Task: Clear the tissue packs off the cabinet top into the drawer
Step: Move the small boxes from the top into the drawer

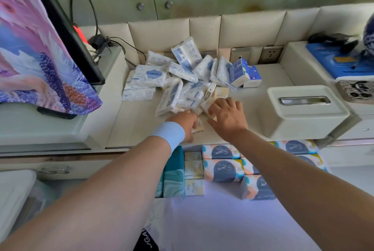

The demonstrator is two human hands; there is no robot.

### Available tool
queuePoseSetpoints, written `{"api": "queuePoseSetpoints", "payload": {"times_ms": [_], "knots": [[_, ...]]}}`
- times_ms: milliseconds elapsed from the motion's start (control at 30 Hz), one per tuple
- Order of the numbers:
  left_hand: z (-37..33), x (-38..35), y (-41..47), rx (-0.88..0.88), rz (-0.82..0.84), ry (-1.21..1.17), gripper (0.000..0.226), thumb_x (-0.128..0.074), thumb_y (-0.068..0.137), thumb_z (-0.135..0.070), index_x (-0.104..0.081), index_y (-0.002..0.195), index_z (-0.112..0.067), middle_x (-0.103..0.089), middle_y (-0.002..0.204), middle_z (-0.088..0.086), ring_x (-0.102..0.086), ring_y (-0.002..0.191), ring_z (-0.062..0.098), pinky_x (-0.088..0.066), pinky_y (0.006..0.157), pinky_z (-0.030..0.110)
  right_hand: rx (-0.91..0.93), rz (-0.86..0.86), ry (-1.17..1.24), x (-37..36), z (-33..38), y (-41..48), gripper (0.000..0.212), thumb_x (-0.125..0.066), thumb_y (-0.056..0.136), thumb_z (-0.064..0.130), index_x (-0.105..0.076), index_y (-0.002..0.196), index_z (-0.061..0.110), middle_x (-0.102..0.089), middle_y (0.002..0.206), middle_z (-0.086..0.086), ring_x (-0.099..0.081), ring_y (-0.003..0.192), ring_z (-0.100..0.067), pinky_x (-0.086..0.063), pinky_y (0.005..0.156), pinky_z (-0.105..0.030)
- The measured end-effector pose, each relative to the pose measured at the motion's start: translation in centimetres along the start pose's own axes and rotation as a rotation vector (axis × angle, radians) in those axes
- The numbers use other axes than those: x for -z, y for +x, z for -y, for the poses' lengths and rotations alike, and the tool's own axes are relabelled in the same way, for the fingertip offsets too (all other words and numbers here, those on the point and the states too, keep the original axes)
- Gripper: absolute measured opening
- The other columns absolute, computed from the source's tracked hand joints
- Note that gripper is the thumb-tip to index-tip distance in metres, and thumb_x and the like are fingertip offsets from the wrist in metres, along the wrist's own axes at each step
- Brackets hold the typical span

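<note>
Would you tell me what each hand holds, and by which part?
The left hand grips a small cream tissue pack by its left end; for the right hand, it cannot be told.

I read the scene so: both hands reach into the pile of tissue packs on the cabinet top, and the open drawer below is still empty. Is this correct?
Not fully. The drawer is not empty: the head view shows S-pure packs, teal packs and small yellow packs already in it. The rest holds: left hand and right hand reach into the pile on the cabinet top.
</note>
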State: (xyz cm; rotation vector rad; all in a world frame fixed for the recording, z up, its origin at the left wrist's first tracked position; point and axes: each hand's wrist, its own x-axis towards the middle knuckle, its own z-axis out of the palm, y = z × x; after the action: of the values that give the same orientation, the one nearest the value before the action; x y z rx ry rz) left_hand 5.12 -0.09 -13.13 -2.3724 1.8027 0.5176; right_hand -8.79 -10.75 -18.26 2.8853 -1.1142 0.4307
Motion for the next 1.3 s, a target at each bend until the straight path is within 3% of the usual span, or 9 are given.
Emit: {"api": "queuePoseSetpoints", "payload": {"times_ms": [100,233,400,567,800,967,1067,1200,1300], "knots": [[-0.3,-0.2,-0.3,0.013,0.008,-0.005,0.028,-0.069,0.081,-0.014,-0.053,0.100,-0.028,-0.050,0.122,0.000,-0.054,0.098,0.022,-0.045,0.078,0.031,-0.035,0.022,-0.004,-0.1,0.7,0.0,0.023,-0.062,0.086,0.045,-0.063,0.099,0.026,-0.057,0.115,0.001,-0.045,0.110,-0.025,-0.032,0.093,-0.039],[-0.5,-0.3,-1.3,0.003,0.142,-0.060,0.028,-0.074,0.079,-0.026,-0.057,0.102,-0.027,-0.049,0.119,-0.003,-0.056,0.098,0.022,-0.046,0.075,0.029,-0.130,0.088,0.109,0.3,1.5,-0.2,0.035,-0.063,0.079,0.036,-0.053,0.110,0.023,-0.054,0.114,-0.003,-0.045,0.108,-0.026,-0.033,0.095,-0.039],[-0.9,-0.9,-3.4,-0.051,0.290,-0.104,0.027,-0.075,0.075,-0.031,-0.058,0.096,-0.029,-0.055,0.109,-0.005,-0.057,0.094,0.019,-0.052,0.079,0.032,-0.055,0.075,0.285,1.3,1.7,-2.0,0.052,-0.059,0.068,0.021,-0.045,0.118,0.020,-0.046,0.115,-0.005,-0.046,0.104,-0.026,-0.042,0.093,-0.038],[-1.5,-3.8,-5.1,-0.073,0.412,0.024,0.021,-0.075,0.073,-0.029,-0.066,0.091,-0.026,-0.065,0.098,-0.005,-0.063,0.087,0.019,-0.056,0.079,0.034,0.023,0.110,0.509,0.9,1.5,-4.8,0.038,-0.057,0.067,0.021,-0.045,0.103,0.014,-0.040,0.105,-0.005,-0.048,0.081,-0.028,-0.040,0.069,-0.035],[-3.1,-6.9,-5.5,-0.183,0.389,0.285,0.015,-0.072,0.080,-0.033,-0.072,0.094,-0.026,-0.068,0.105,-0.008,-0.063,0.094,0.018,-0.051,0.083,0.029,0.133,0.228,0.420,1.3,1.7,-7.8,0.032,-0.063,0.065,0.033,-0.041,0.085,0.021,-0.042,0.094,0.000,-0.042,0.067,-0.022,-0.033,0.060,-0.030],[-4.2,-8.7,-5.2,-0.265,0.257,0.534,0.015,-0.062,0.088,-0.038,-0.060,0.101,-0.031,-0.060,0.124,0.001,-0.052,0.116,0.026,-0.036,0.103,0.036,0.220,0.273,0.290,1.5,1.4,-9.1,0.031,-0.061,0.063,0.039,-0.039,0.077,0.022,-0.041,0.086,0.002,-0.038,0.067,-0.020,-0.027,0.064,-0.028],[-3.7,-8.6,-5.0,-0.234,0.219,0.526,0.028,-0.056,0.092,-0.026,-0.058,0.120,-0.029,-0.054,0.132,0.002,-0.044,0.126,0.025,-0.025,0.110,0.036,0.295,0.218,0.248,1.4,1.4,-9.6,0.032,-0.053,0.063,0.048,-0.038,0.074,0.022,-0.043,0.081,0.001,-0.037,0.070,-0.020,-0.028,0.066,-0.030],[-2.0,-8.1,-4.6,-0.183,0.275,0.452,0.027,-0.057,0.090,-0.031,-0.062,0.117,-0.030,-0.051,0.134,-0.003,-0.035,0.132,0.024,-0.020,0.112,0.035,0.461,0.190,0.163,1.1,2.0,-10.3,0.031,-0.063,0.062,0.047,-0.051,0.073,0.020,-0.053,0.079,-0.001,-0.046,0.073,-0.022,-0.041,0.070,-0.032],[-0.8,-7.4,-4.8,-0.125,0.334,0.322,0.034,-0.057,0.087,-0.029,-0.062,0.119,-0.033,-0.048,0.137,0.001,-0.041,0.127,0.025,-0.038,0.107,0.037,0.609,0.252,0.138,1.0,3.2,-11.4,0.029,-0.066,0.061,0.041,-0.060,0.078,0.018,-0.056,0.082,-0.002,-0.049,0.076,-0.022,-0.042,0.074,-0.033]]}}
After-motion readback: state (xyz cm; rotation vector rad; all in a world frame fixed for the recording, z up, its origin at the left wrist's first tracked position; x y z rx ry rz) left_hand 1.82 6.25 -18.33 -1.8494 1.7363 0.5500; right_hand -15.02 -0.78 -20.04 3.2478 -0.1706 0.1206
